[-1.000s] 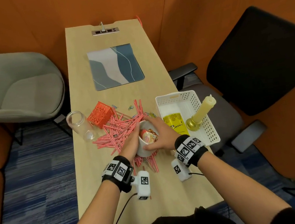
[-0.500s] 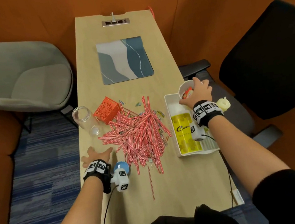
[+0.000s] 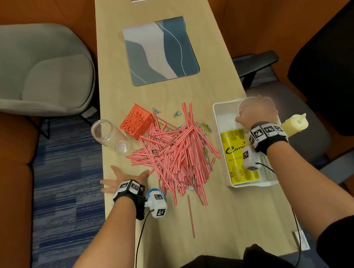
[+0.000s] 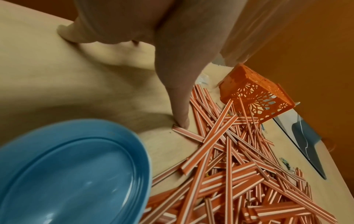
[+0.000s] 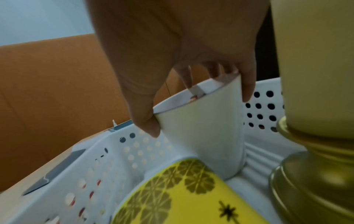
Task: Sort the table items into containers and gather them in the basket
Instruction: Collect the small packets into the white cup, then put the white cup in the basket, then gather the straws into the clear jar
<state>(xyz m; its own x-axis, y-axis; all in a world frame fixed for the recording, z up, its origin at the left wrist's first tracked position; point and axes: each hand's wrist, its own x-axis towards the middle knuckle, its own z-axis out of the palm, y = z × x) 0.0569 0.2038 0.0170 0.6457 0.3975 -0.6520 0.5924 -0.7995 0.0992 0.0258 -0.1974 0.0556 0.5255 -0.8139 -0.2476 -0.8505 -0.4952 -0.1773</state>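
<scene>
My right hand grips a white cup by its rim from above, thumb and fingers curled round it. The cup stands in the far end of the white perforated basket, beside a yellow packet and a cream candle on a gold holder. My left hand lies flat and spread on the table, thumb touching the edge of a heap of red-and-white striped straws. An orange lattice box lies tipped over and a clear jar lies on its side.
A blue lid lies close under my left wrist. Coloured paper clips are scattered among the straws. A blue-grey mat lies farther up the table. A grey chair stands left, a black office chair right.
My right hand carried the white cup from over the straws to the basket and lowered it inside. My left hand let go of the cup and moved to the table's left edge, flat.
</scene>
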